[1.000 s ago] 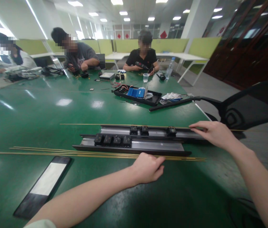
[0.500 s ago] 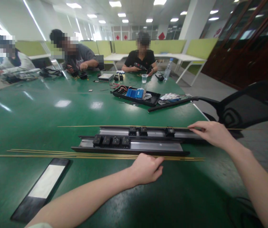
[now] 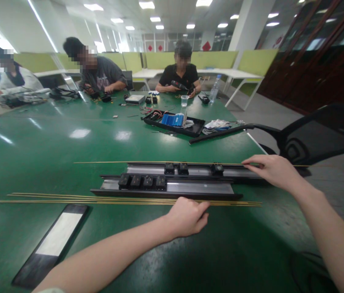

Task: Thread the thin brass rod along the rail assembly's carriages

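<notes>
My right hand (image 3: pixel 269 169) is closed in a pinch on one thin brass rod (image 3: pixel 104 162), which runs level along the back of the far black rail (image 3: pixel 196 168). My left hand (image 3: pixel 188 215) is curled over a bundle of long brass rods (image 3: pixel 104 200), closed on them near their right end. The bundle lies in front of the near black rail (image 3: pixel 199 188), and its rods fan apart to the left. Several black blocks (image 3: pixel 142 182) sit side by side in the near rail. Three more black blocks (image 3: pixel 182 168) are spaced along the far one.
A black phone-like slab with a white panel (image 3: pixel 60 234) lies by my left forearm. Farther off are a black tray (image 3: pixel 194 129) with a blue pack, gloves (image 3: pixel 217 125) and a black strip (image 3: pixel 208 136). A chair (image 3: pixel 327 132) stands right. Co-workers sit across the green table (image 3: pixel 52 162).
</notes>
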`<act>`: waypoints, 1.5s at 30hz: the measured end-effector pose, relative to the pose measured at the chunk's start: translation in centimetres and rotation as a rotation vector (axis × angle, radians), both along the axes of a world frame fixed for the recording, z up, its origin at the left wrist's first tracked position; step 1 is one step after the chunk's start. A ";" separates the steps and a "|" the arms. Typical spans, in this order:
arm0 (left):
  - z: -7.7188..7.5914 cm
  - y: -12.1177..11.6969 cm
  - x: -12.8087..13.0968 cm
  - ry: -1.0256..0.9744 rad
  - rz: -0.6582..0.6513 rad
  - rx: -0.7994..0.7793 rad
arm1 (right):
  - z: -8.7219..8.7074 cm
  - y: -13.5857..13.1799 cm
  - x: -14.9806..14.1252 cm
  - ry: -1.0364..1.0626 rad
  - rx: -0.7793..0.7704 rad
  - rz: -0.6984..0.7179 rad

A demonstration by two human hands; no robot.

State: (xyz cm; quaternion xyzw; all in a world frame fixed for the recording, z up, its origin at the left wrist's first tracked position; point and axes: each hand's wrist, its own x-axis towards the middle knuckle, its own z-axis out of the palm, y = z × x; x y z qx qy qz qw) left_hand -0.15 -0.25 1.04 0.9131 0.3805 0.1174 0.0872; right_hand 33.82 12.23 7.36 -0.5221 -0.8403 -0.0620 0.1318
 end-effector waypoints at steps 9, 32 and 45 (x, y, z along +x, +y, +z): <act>0.0 0.0 0.0 -0.011 -0.005 -0.006 | 0.2 0.0 0.5 -0.016 0.001 -0.018; 0.0 -0.1 0.1 -0.004 -0.002 -0.008 | 0.7 -0.1 1.2 -0.065 -0.016 -0.093; 0.1 0.0 0.0 -0.003 -0.004 -0.007 | -0.1 0.6 2.7 -0.108 0.012 -0.157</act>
